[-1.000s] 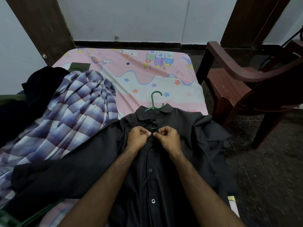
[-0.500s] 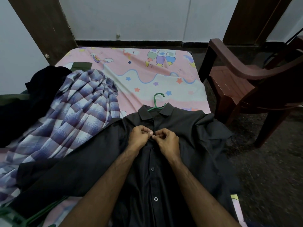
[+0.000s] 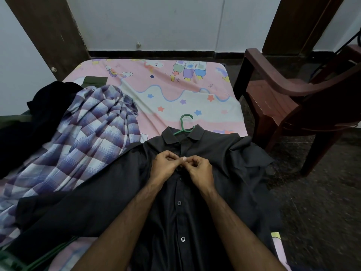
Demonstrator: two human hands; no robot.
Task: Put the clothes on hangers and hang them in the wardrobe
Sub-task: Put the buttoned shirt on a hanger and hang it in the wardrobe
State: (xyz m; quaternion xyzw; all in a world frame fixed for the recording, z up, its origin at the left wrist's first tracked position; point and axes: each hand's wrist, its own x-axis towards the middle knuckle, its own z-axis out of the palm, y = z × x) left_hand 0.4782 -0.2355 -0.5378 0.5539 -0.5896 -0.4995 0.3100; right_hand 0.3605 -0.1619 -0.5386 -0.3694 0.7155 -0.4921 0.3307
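Buttoning (head view): both hands meet at the upper placket of the dark shirt [image 3: 205, 192], just below its collar.
Left hand [image 3: 165, 166]: fingers curled, thumb and forefinger pinching the shirt's front edge beside a button.
Right hand [image 3: 199, 169]: fingers curled, pinching the opposite edge of the placket; its fingertips touch those of the left hand.
Dark shirt: lies flat, front up, on the near part of the bed [image 3: 175, 90], collar pointing away from the person; one sleeve stretches out to the left, the other is folded at the right edge of the bed. Several buttons show down the front between the forearms.
Green hanger [image 3: 184, 126]: sits inside the shirt, only its hook and neck showing above the collar, resting on the sheet.
Checked shirt [image 3: 82, 145]: purple and white, crumpled on the left of the bed, touching the dark shirt's left sleeve.
Black garment [image 3: 39, 118]: heaped at the far left, partly under the checked shirt.
Bed: covered with a pink sheet printed with stars and cartoon figures.
Chair [image 3: 293, 106]: dark red plastic, on the floor just beside the bed's right side.
More green hangers [image 3: 39, 257]: at the lower left corner, partly hidden under the sleeve.
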